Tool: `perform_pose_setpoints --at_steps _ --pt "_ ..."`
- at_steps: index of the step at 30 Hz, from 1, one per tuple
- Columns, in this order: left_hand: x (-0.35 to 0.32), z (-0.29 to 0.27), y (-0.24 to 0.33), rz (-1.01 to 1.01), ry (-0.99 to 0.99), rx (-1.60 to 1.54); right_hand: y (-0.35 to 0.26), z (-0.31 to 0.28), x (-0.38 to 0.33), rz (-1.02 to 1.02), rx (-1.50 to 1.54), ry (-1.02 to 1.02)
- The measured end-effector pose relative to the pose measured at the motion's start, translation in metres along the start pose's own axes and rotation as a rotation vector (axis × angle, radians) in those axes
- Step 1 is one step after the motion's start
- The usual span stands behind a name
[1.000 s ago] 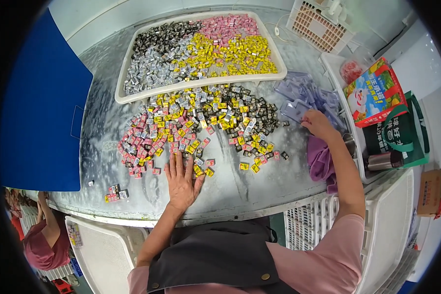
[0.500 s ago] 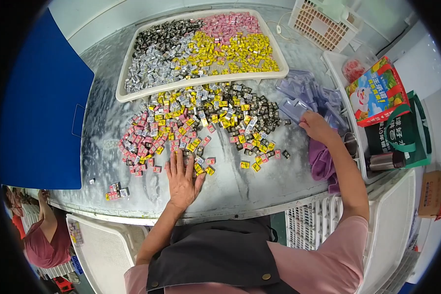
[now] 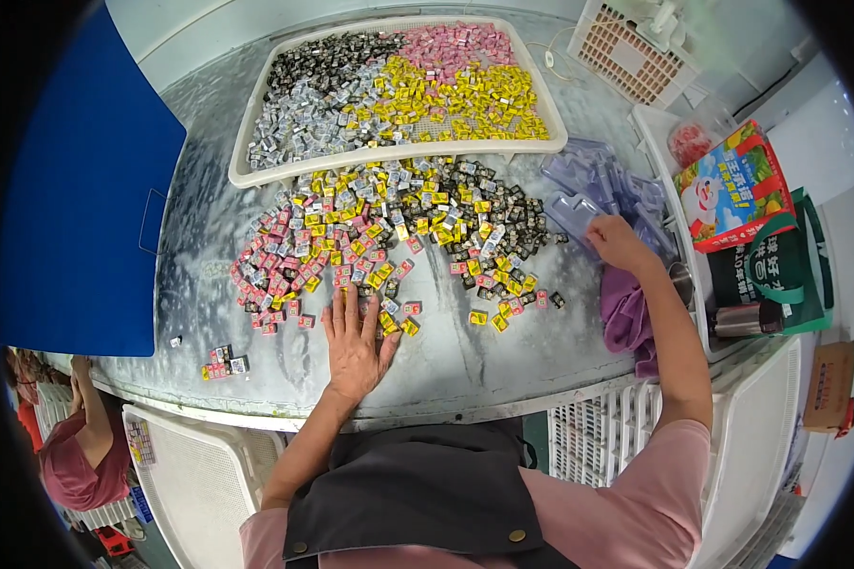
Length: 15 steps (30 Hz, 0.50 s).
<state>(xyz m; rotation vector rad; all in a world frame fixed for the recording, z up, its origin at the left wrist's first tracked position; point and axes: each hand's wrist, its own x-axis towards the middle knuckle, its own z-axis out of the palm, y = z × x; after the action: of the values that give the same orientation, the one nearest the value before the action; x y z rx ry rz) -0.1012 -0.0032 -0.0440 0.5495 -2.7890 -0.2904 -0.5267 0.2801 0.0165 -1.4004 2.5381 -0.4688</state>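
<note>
Hardly anything's shifting vs 1 s ago, bar my view. R hand point(image 3: 621, 243) is pinching 1 clear blister tray point(image 3: 569, 213) at the tray pile's point(image 3: 609, 178) near left; light grip's prob best. L hand point(image 3: 355, 351) is lying flat, fingers spread, by mini boxes point(image 3: 277, 261).

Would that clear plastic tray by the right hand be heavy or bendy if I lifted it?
The plastic tray is probably light, because it looks thin and clear. It'd likely keep its shape, since it looks molded, not crumpled. Its shiny surface might be slippery.

Translucent bluish tray point(image 3: 571, 212), perhaps slightly tilted
</note>
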Motion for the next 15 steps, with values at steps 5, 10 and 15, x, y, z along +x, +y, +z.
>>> perform_pose_setpoints --at_steps 5,10,15 --pt "0.000 -0.002 0.001 -0.016 -0.016 -0.003 -0.002 0.027 -0.006 0.038 -0.370 0.155" --pt "-0.001 0.000 0.000 -0.013 -0.013 -0.009 -0.017 0.037 -0.007 0.127 -0.441 0.218" --pt "-0.002 -0.002 0.000 -0.018 -0.011 -0.012 -0.025 0.037 -0.008 0.063 -0.455 0.322"
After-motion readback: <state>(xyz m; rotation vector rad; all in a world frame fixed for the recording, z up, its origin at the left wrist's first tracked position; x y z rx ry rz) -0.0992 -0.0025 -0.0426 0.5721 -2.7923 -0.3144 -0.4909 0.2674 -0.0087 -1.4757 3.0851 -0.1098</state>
